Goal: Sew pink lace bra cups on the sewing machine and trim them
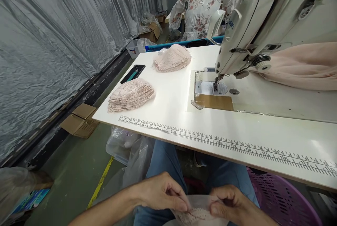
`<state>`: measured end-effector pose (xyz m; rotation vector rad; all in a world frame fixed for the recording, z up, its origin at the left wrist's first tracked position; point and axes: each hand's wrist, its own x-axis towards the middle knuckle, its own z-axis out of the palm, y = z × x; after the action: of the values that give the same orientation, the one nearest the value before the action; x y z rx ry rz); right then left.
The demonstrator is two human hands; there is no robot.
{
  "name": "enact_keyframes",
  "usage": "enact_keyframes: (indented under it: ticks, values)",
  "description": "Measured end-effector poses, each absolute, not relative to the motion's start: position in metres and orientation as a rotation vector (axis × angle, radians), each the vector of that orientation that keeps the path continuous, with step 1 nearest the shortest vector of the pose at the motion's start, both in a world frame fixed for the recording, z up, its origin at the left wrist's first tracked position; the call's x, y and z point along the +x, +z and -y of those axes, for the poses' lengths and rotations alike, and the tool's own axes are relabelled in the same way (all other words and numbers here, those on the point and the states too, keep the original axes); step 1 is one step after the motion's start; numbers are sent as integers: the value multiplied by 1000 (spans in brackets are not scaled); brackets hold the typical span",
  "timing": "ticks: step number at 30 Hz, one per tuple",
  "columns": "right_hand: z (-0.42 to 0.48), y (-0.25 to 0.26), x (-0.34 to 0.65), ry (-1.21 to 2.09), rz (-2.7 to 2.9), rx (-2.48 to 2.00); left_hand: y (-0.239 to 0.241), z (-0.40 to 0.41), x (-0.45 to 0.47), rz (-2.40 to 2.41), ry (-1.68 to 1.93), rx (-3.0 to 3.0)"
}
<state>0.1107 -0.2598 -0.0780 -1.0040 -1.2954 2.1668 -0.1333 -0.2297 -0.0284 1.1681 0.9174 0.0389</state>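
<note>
My left hand [168, 194] and my right hand [231, 203] are both low in the view, above my lap. Between them is a piece of pale pink lace fabric [197, 215] with a sheer part along it. Each hand pinches one side of it between thumb and fingers, and the lower part runs out of view. On the white sewing table [168, 106] lie two stacks of pale pink lace pieces, a nearer stack [131, 94] and a farther stack [172, 58]. A dark phone-like item [133, 74] rests beside the nearer stack.
A sewing machine [242, 36] stands on the table's right, with pink cloth [305, 66] behind its needle. A printed ruler [210, 138] follows the front edge. A purple basket [281, 198] sits below right, a cardboard box [80, 120] at left. Another person [200, 8] is across the table.
</note>
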Motion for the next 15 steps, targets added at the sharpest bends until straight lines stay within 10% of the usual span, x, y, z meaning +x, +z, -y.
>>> enact_keyframes:
  ticks: [15]
  values:
    - [259, -74, 122, 2177, 1213, -1071, -31, 231, -145, -926, 23, 1035]
